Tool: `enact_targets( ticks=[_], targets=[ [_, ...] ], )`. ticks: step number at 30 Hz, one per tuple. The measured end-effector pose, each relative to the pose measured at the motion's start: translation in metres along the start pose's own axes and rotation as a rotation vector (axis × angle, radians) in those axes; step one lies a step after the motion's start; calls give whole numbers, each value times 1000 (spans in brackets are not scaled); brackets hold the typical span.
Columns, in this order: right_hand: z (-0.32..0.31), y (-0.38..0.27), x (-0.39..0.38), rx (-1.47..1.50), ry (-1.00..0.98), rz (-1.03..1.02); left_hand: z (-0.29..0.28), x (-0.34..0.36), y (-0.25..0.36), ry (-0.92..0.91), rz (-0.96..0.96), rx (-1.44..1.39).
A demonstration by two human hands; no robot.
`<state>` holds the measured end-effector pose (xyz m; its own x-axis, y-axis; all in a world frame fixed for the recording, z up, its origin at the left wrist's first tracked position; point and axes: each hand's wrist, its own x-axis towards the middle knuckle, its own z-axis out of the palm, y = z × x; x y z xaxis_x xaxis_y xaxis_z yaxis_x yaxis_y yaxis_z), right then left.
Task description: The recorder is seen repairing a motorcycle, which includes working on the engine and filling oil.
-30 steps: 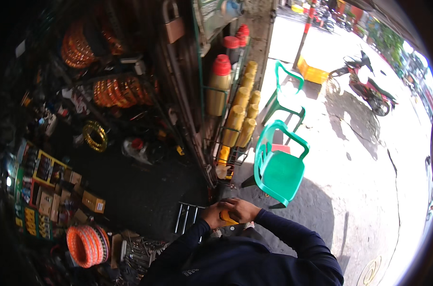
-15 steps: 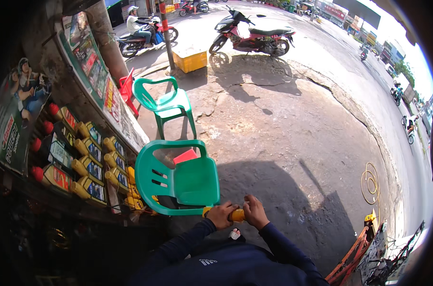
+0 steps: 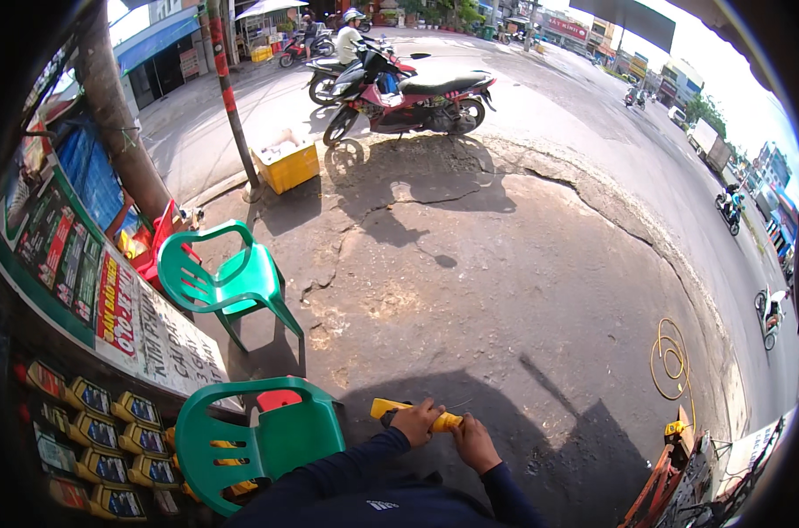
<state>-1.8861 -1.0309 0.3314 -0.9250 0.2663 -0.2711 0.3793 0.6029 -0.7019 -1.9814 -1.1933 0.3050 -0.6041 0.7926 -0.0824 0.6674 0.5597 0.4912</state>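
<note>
Item in hand: a yellow-handled tool (image 3: 405, 411), held low at the centre of my view above the dark pavement (image 3: 505, 290). My left hand (image 3: 417, 421) is wrapped around the handle's middle; my right hand (image 3: 475, 440) pinches the thin end that sticks out toward it, fingers closed on it. Change noted: a second ago I faced the shop's shelves of coiled orange goods, half a second ago the chairs came centre, and now my view has swung out to the open street, with both hands on the tool as before, so the work goes on while I turn. Surroundings: a green plastic chair (image 3: 258, 440) just beside my left forearm, a second green chair (image 3: 228, 277) further off, yellow oil bottles (image 3: 109, 431) racked at far left, orange equipment (image 3: 672, 475) at lower right. Open room: the wide cracked pavement ahead, up to a parked red motorcycle (image 3: 408, 97).
</note>
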Motion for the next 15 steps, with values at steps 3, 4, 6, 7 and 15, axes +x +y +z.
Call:
enact_targets(
  ticks=[3, 4, 6, 7, 15],
  targets=[
    [-24, -23, 81, -337, -30, -364, -44, 76, -54, -6, 43, -61],
    [-35, -31, 111, -351, -9, -399, -57, 95, -66, -102, 67, -86],
    [-53, -51, 170, -377, -29, -731, -91, 132, -98, -26, 81, -120],
    [-60, -62, 199, -345, -54, -722, -109, 151, -115, -35, 71, -88],
    [-33, -183, 469, 8, -195, -190, -233, 270, -274, 259, -207, -5]
  ],
)
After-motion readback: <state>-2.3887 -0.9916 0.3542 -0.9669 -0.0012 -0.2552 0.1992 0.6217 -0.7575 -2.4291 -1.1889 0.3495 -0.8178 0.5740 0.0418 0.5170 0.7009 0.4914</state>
